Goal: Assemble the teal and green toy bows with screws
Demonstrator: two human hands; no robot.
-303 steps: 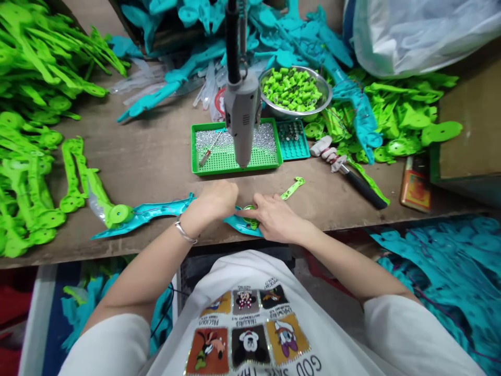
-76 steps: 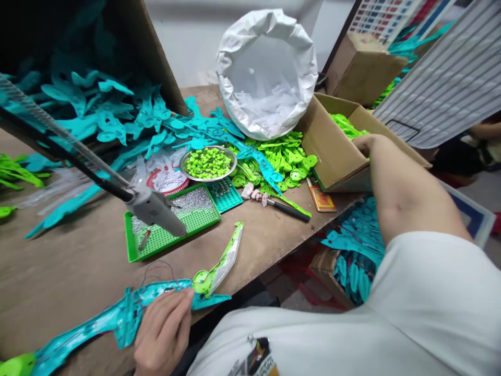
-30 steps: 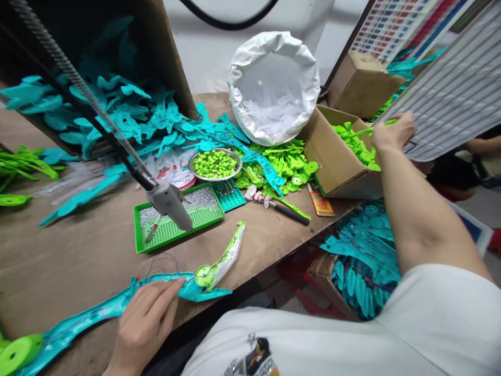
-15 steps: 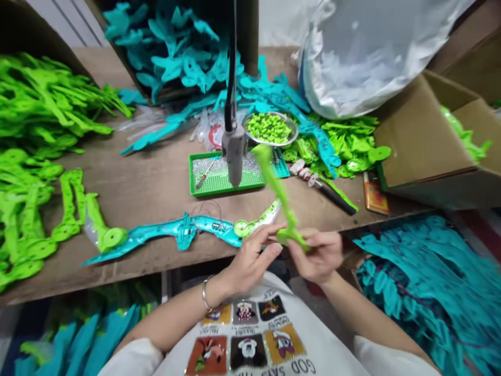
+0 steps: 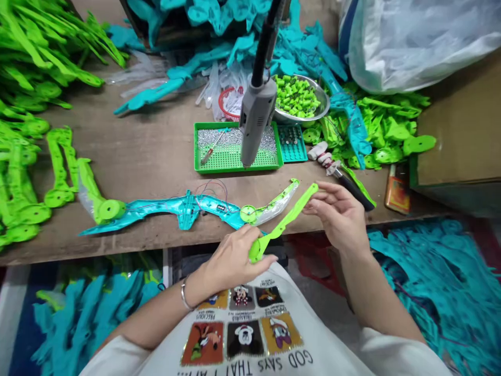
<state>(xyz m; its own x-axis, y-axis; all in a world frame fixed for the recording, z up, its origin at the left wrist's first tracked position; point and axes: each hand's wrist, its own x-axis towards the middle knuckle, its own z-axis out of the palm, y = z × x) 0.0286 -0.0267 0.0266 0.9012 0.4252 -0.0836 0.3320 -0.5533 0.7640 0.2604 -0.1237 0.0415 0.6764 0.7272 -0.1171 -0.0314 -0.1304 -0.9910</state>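
My left hand grips the round end of a lime-green plastic limb piece. At its narrow tip, the fingers of my right hand pinch it, so the piece slants between both hands above the table's front edge. Just behind lies a long teal plastic shell with thin wires and screw posts showing. Green round-ended limbs sit at its two ends: one with a clear strip at the right, another at the left. My left fingers are close to the shell's right end; whether they touch it I cannot tell.
A grey electric screwdriver hangs over a green tray of screws with a small screwdriver. Behind are a metal bowl of green pieces and a red basket. Green parts pile up left; a black-handled tool lies right.
The green limb piece has swung from nearly upright to a rightward slant. My right hand has moved from its round end up to the tip; my left hand now holds the round end.
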